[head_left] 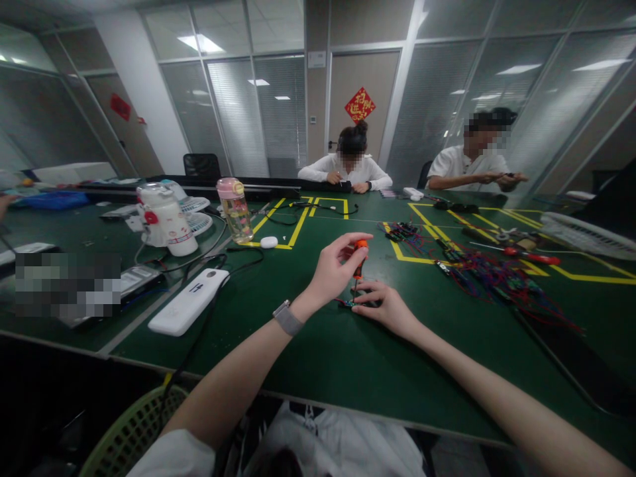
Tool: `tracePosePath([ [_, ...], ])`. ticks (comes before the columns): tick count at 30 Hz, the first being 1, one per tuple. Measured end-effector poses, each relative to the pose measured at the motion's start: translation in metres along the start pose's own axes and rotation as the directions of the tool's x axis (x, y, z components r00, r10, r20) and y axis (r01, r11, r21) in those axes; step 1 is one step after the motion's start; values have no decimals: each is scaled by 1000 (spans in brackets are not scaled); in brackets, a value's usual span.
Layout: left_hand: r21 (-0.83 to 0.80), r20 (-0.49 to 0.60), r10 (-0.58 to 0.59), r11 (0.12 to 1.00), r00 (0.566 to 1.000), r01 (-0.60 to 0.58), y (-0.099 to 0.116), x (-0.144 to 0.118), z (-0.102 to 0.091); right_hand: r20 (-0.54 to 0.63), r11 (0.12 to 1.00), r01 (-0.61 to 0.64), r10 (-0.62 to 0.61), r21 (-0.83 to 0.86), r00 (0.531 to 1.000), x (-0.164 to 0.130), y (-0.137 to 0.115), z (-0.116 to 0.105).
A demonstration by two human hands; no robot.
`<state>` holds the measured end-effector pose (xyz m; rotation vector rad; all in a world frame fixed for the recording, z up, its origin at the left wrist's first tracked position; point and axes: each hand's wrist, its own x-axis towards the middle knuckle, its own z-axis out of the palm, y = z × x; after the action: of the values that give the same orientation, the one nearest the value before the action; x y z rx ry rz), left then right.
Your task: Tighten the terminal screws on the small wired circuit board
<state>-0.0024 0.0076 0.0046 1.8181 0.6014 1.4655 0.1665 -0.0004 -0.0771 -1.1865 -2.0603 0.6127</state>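
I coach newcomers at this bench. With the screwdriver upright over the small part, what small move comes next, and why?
Probably twist the screwdriver with the left hand: its tip stands on the small part, which the right hand pins to the table.

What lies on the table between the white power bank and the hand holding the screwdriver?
In the head view, a black cable crosses the green table between the white power bank and the left hand gripping the screwdriver; the rest is bare mat.
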Motion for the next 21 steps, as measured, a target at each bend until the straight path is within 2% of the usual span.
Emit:
tracePosePath([
  [6, -81, 19, -37, 996, 999, 38, -3, 2, -3, 4, 1000, 9, -9, -24, 1000, 1, 3, 1],
  [8, -40, -24, -17, 999, 1000, 16, -4, 2, -4, 5, 1000, 7, -7, -25, 1000, 1, 3, 1],
  [11, 137, -88, 68, 989, 994, -56, -3, 1, -4, 12, 1000, 3, -3, -28, 1000, 1, 2, 1],
  [13, 202, -79, 109, 975, 991, -91, -2, 1, -4, 13, 1000, 4, -3, -28, 1000, 1, 2, 0],
  [17, 101, 11, 75, 992, 997, -76, -1, 0, -4, 10, 1000, 4, -4, -18, 1000, 1, 3, 0],
  [19, 92, -5, 70, 993, 998, -69, -2, 0, -4, 13, 1000, 3, -3, -18, 1000, 1, 3, 0],
  [21, 154, -56, 94, 984, 994, -84, -3, 0, -4, 13, 1000, 4, -4, -23, 1000, 1, 3, 1],
])
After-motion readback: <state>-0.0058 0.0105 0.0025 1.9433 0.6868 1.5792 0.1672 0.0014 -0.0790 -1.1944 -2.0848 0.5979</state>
